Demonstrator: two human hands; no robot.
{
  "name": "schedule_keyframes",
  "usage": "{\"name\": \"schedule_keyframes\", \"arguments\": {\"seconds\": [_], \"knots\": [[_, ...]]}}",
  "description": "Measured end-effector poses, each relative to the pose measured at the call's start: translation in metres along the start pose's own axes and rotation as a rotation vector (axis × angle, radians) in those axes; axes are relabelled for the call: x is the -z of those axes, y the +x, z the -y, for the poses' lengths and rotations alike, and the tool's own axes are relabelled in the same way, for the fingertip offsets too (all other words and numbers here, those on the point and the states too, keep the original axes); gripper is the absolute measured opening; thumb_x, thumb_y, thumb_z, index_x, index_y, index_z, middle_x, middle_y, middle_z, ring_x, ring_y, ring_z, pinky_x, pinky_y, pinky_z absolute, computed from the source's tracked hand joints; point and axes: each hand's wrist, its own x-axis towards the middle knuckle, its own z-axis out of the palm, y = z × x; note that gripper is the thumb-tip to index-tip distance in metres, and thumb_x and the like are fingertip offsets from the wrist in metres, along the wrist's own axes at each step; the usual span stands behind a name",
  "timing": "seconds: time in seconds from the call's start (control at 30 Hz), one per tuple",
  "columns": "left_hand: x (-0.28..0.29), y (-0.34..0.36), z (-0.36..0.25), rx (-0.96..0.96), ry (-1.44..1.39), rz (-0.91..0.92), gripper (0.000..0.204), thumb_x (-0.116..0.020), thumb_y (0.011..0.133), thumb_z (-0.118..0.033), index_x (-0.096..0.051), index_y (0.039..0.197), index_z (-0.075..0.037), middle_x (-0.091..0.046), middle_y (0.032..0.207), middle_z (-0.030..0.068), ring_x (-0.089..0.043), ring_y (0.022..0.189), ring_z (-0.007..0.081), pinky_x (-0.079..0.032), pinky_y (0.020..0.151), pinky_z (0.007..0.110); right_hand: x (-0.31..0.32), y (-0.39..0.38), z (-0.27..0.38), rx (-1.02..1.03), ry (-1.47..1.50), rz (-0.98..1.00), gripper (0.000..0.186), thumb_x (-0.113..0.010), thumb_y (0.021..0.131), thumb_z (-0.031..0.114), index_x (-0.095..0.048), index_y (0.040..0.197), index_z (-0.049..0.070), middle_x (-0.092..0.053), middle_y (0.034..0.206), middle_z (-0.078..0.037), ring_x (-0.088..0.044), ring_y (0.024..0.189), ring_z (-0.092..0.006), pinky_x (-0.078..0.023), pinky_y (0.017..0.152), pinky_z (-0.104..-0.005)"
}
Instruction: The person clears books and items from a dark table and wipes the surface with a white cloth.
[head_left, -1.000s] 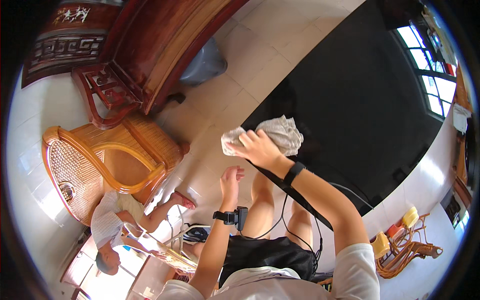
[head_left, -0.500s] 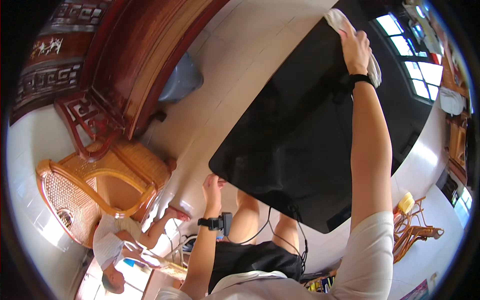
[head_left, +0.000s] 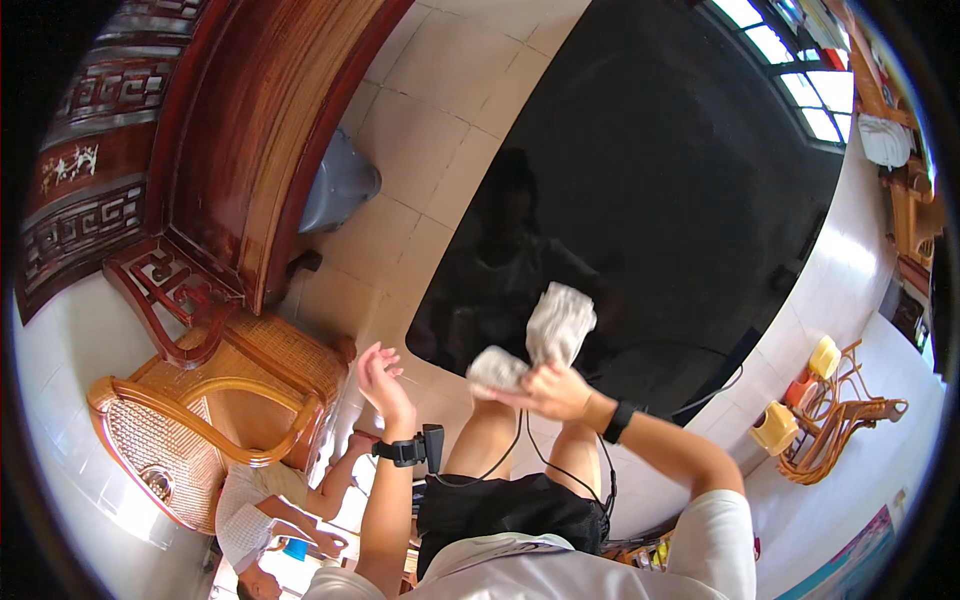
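My right hand (head_left: 552,390) grips a crumpled white cloth (head_left: 545,335) and holds it against the lower part of a large black screen (head_left: 650,190) that fills the upper middle of the view. My left hand (head_left: 380,375) is raised to the left of the screen's lower corner, fingers apart, holding nothing. A dark band with a small device (head_left: 410,450) sits on my left wrist, and a black band (head_left: 618,422) is on my right wrist.
A carved dark wooden bench (head_left: 230,150) runs along the upper left. A rattan chair (head_left: 190,420) stands at the left, with another person (head_left: 270,500) seated low beside it. Small yellow stools (head_left: 790,410) and a rattan piece (head_left: 850,420) stand at the right. Cables (head_left: 520,450) hang below the screen.
My right hand has swept the cloth from the screen's upper right corner down to its lower part. My left hand stays raised by the lower left corner.
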Motion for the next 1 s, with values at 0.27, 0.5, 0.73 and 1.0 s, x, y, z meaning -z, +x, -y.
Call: {"name": "schedule_keyframes", "arguments": {"seconds": [0.27,0.5,0.73,1.0], "knots": [[-0.008,-0.023,0.008,0.081,0.001,0.101,0.02,-0.043,0.087,-0.016,-0.056,0.097,-0.004,-0.058,0.082,0.0062,-0.056,0.073,0.0145,-0.041,0.062,0.025,-0.016,0.01,-0.065,-0.328,-0.284,0.011,0.05,-0.046,0.078,0.023,-0.039,0.124,0.042,-0.037,0.081,-0.001,-0.041,0.077,-0.0169,-0.032,0.068,-0.0358],[-0.013,-0.026,-0.001,0.046,-0.027,0.159,0.021,-0.043,0.086,-0.017,-0.055,0.097,-0.004,-0.058,0.084,0.0064,-0.055,0.074,0.0149,-0.041,0.062,0.025,0.077,-0.006,-0.288,-0.72,-0.63,-0.399,0.04,-0.049,0.086,0.026,-0.042,0.124,0.033,-0.049,0.092,-0.009,-0.046,0.08,-0.0266,-0.036,0.068,-0.0457],[-0.022,-0.024,-0.009,0.012,-0.07,0.177,0.021,-0.044,0.084,-0.016,-0.055,0.097,-0.004,-0.058,0.085,0.007,-0.055,0.076,0.0153,-0.041,0.061,0.024,0.112,-0.042,-0.336,-0.836,-0.436,-0.68,0.034,-0.054,0.084,0.028,-0.051,0.118,0.028,-0.05,0.076,-0.016,-0.051,0.067,-0.0296,-0.042,0.061,-0.0366],[-0.019,-0.039,-0.008,0.027,-0.011,0.247,0.021,-0.044,0.086,-0.017,-0.056,0.096,-0.004,-0.059,0.084,0.0069,-0.056,0.073,0.0137,-0.04,0.058,0.023,0.036,-0.028,-0.04,-0.364,0.07,-0.301,0.043,-0.053,0.074,0.008,-0.055,0.113,0.027,-0.043,0.071,-0.005,-0.043,0.065,-0.0232,-0.035,0.072,-0.0471]]}}
